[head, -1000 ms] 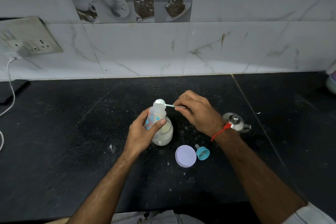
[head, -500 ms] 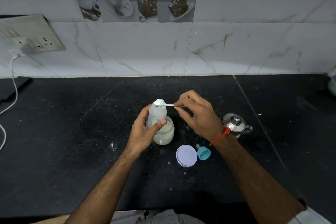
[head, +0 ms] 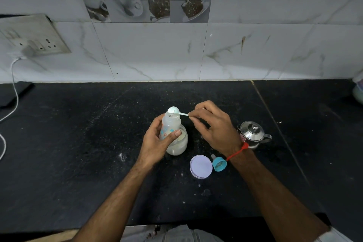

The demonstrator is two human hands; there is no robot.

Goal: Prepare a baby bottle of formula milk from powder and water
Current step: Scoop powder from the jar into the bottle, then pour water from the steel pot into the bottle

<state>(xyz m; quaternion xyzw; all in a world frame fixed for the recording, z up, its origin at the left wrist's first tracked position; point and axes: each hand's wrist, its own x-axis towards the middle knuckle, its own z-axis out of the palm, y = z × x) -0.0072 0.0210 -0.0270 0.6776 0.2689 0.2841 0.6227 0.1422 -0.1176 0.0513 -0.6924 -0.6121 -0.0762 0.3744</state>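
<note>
Head view shows the left hand (head: 157,143) wrapped round the light, slippery plastic baby bottle (head: 170,124), best held mid-body, at tabletop (head: 78,143) centre, while the right hand (head: 215,125) at 3 o'clock pinches the scoop (head: 174,110) over its mouth.

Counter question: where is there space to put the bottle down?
Bare counter lies left of the left hand, out toward the cable, and behind the bottle up to the wall. Crowded on the right: jar, lid, teat cap, kettle.
</note>
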